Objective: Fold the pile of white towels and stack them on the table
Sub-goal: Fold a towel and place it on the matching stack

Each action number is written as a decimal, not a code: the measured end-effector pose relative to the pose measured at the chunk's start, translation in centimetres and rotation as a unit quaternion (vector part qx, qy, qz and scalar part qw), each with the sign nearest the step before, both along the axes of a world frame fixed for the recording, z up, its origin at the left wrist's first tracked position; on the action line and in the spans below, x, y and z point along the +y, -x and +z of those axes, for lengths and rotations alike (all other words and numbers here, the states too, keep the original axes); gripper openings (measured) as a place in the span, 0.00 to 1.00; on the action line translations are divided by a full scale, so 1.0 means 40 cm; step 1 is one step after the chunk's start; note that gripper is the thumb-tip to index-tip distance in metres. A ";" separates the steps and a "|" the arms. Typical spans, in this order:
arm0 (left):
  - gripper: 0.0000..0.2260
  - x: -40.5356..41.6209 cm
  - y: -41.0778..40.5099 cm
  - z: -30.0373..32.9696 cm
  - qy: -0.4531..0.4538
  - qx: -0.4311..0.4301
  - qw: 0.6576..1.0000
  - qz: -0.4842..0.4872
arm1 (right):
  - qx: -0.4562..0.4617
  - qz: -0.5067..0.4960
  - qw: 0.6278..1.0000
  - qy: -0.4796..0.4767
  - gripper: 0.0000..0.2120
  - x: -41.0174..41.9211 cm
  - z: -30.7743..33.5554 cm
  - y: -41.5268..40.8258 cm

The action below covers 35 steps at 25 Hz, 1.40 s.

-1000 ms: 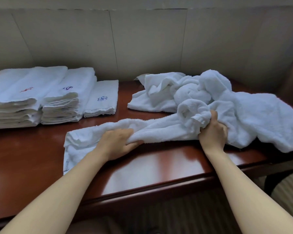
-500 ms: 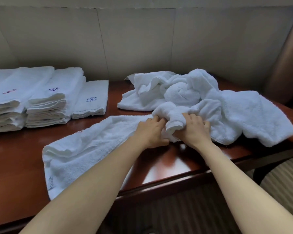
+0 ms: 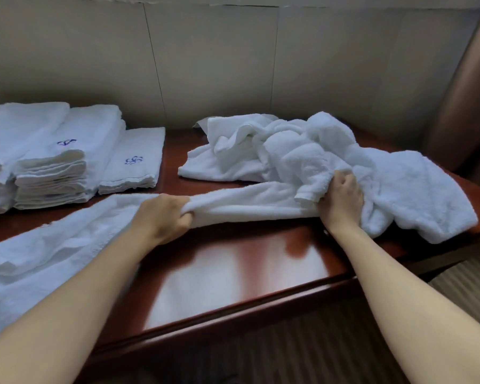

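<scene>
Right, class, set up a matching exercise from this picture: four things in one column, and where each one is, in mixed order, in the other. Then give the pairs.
Things
1. left hand
2. right hand
3. single folded towel with blue monogram
4. unfolded towel pile

Places
A. gripping the stretched towel at the pile's edge
B. lying beside the folded stacks
C. gripping the stretched towel near its middle
D. heaped on the table, right

Pairs: 1-C, 2-A, 3-B, 4-D

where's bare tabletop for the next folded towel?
Free: the glossy front strip of the table, between both forearms, below the stretched towel. Narrow gap between the folded towel stacks and the unfolded pile. Crowded: left and right thirds.
</scene>
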<state>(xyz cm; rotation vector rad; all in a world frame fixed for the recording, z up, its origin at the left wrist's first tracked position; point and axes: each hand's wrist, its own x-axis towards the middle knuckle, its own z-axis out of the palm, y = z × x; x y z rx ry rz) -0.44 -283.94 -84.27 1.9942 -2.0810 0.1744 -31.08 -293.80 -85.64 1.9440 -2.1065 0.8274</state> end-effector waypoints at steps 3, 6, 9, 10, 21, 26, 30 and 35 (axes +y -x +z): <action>0.30 0.006 0.005 0.011 -0.073 -0.115 0.991 0.015 | -0.097 -0.006 0.995 0.001 0.24 -0.006 -0.012 -0.009; 0.39 -0.049 0.166 0.026 -0.093 -0.126 0.986 -0.049 | -0.169 0.027 0.985 0.012 0.18 0.005 -0.027 -0.036; 0.32 -0.104 0.333 0.006 -0.097 -0.060 0.990 -0.088 | -0.167 0.070 0.983 0.039 0.14 0.016 -0.042 -0.029; 0.29 -0.115 0.355 -0.001 -0.078 -0.055 0.992 -0.076 | -0.138 0.076 0.987 0.036 0.14 0.016 -0.047 -0.026; 0.15 -0.040 0.224 -0.015 0.008 -0.041 0.994 -0.106 | -0.080 0.051 0.995 -0.003 0.15 -0.012 -0.036 -0.039; 0.25 0.069 0.043 -0.022 0.009 -0.037 0.994 -0.099 | -0.058 0.037 0.997 -0.038 0.15 -0.029 -0.038 -0.044; 0.26 0.202 -0.145 -0.014 -0.004 -0.022 0.999 -0.032 | -0.018 0.007 1.000 -0.024 0.17 -0.019 -0.033 -0.055; 0.23 0.204 -0.090 -0.010 -0.060 -0.012 0.998 0.001 | -0.051 0.216 0.959 0.178 0.24 0.158 -0.032 -0.282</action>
